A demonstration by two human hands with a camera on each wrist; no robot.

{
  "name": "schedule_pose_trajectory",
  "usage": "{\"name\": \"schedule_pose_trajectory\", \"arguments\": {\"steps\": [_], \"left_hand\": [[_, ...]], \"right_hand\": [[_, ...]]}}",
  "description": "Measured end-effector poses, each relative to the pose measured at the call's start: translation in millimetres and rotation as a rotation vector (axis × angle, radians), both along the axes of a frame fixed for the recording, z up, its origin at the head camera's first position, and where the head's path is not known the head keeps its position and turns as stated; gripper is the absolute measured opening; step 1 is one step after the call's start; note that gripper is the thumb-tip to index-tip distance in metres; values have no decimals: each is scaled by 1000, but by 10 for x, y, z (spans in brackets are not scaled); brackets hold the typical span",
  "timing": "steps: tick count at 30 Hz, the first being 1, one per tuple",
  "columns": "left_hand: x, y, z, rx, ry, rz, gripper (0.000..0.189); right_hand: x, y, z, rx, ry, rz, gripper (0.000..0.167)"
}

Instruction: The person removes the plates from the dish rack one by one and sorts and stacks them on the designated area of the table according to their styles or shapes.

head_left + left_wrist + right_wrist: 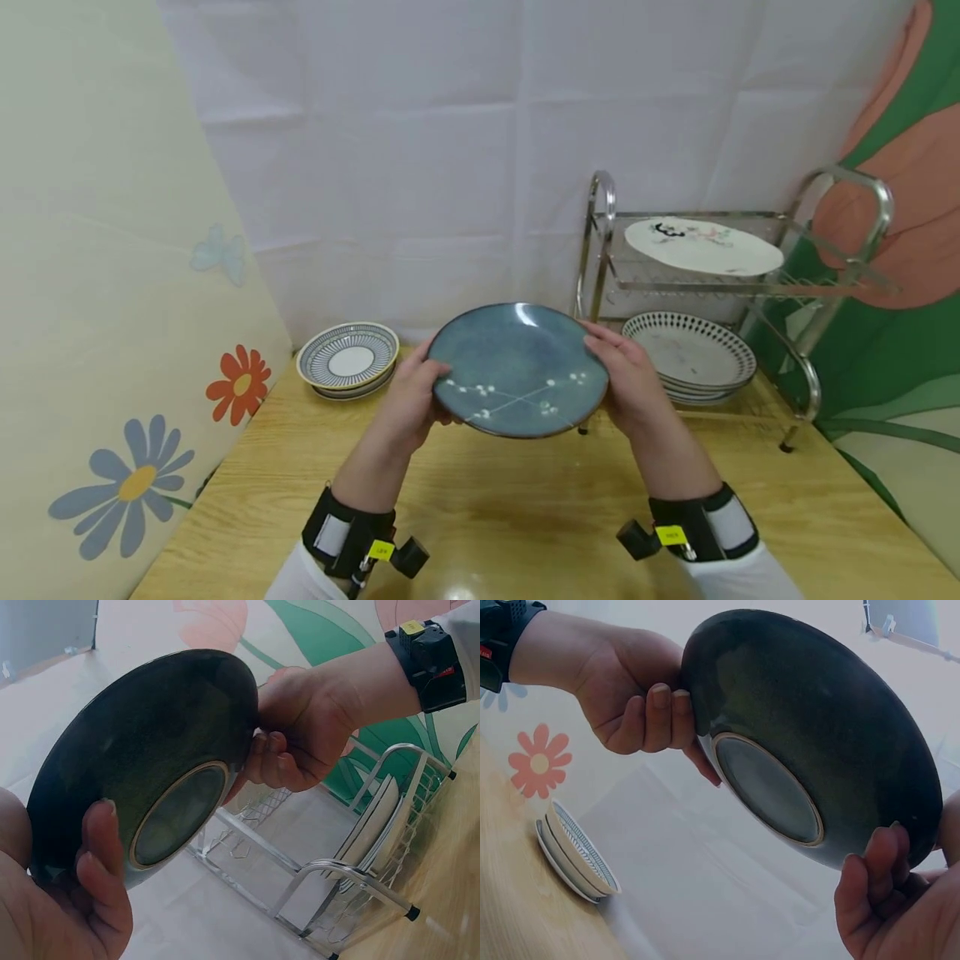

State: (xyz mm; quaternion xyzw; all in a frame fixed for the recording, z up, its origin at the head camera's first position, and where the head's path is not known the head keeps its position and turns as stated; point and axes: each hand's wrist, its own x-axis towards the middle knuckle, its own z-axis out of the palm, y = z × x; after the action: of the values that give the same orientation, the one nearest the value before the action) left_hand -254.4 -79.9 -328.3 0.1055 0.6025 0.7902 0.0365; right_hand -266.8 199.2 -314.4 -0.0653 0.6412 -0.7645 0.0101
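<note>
A blue-green plate (517,367) with white blossom sprigs is held in the air above the table, its face tilted toward the head camera. My left hand (410,390) grips its left rim, thumb on the upper face and fingers curled underneath. On the opposite rim my right hand (626,375) holds it the same way. Both wrist views show the dark underside (142,742) with its pale foot ring, and the curled fingers (877,877) of the right hand beneath the edge.
At the back left of the wooden table (285,483) sits a stack of striped, yellow-rimmed plates (351,360). A two-tier metal rack (720,287) stands at the right. It bears a white oval platter (705,247) above and several black-patterned plates (690,354) below.
</note>
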Motion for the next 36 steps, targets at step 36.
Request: {"name": "schedule_pose_trajectory", "arguments": {"steps": [36], "left_hand": [[-616,-632,227,94,-20,412,28]], "right_hand": [[286,-487,-240,8,21,510,67]]}}
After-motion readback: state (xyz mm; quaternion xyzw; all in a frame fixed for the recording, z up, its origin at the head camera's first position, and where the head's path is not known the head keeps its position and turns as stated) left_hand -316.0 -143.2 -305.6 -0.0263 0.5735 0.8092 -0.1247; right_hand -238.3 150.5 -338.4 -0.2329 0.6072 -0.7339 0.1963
